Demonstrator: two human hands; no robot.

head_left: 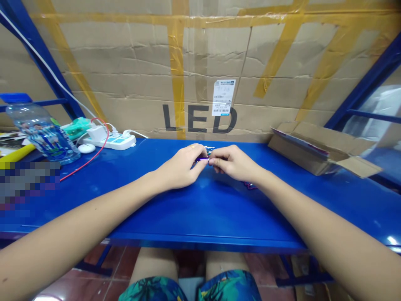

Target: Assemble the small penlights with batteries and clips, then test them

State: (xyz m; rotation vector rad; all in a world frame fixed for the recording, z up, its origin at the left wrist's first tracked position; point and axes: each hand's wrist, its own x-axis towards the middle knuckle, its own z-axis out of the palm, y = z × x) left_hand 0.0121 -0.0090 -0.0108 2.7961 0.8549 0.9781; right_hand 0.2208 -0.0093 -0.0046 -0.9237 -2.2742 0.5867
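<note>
Purple in colour, a slender piece [202,159] is held over the blue table [200,213]. It is pinched at one end by the right hand [233,162], thumb and fingertips closed, and farther along by the left hand [181,169], fingers nearly closed.

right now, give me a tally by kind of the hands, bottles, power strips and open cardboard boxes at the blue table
Hands: 2
Bottle: 1
Power strip: 1
Open cardboard box: 1
Total: 5
</note>
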